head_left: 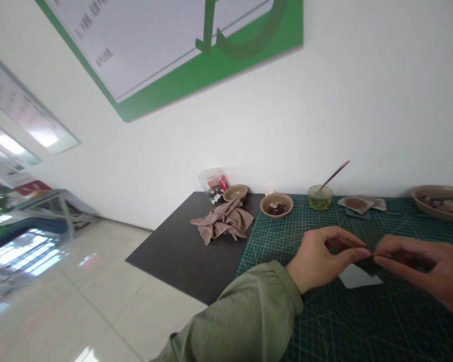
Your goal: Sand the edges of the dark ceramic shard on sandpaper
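Above the green cutting mat [324, 327], my left hand [322, 256] and my right hand [425, 264] meet fingertip to fingertip. Both are closed in a pinch, thumb against index finger. Something small and dark shows by the fingertips, but I cannot make out what it is. Just under them lies a white card or sheet [358, 277], partly covered by my left fingers. A glass jar [320, 200] with yellow-green contents stands behind my hands, a thin brush-like stick [335, 174] leaning in it. Beside the jar are several flat patches [358, 203], one with a brown round.
A brown bowl [276, 213] with dark pieces sits at the mat's left back, a larger bowl [443, 213] at the far right. On the black board [181, 256] lie a crumpled brown cloth [226, 221], an empty-looking bowl [235, 192] and a tilted plastic jar [215, 183]. A white wall [362, 110] rises behind.
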Available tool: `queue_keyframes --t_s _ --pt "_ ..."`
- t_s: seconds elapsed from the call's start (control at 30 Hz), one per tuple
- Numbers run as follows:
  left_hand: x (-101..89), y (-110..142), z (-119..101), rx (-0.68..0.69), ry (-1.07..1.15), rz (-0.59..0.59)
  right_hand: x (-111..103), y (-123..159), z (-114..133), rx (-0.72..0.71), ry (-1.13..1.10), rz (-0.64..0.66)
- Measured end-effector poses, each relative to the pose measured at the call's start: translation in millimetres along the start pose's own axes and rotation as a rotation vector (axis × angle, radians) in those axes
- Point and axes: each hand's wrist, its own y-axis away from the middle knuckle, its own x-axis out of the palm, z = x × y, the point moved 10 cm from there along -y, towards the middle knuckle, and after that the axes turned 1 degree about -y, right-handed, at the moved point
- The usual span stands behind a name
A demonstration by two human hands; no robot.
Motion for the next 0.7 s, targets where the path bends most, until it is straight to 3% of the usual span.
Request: queue_keyframes --t_s 0.1,0.4,0.7 --pt "0.0 0.3 -4.9 0.021 -0.026 -0.003 21.9 2.4 -7.5 0.057 -0.038 0.233" --pt "2.7 1.8 -7.7 0.051 -0.031 0.028 24.8 0.9 0.6 0.023 -0.050 0.247" --pt "-1.0 2.6 -9.2 0.041 -0.037 -0.035 16.3 1.0 -6.1 0.083 -0.078 0.206"
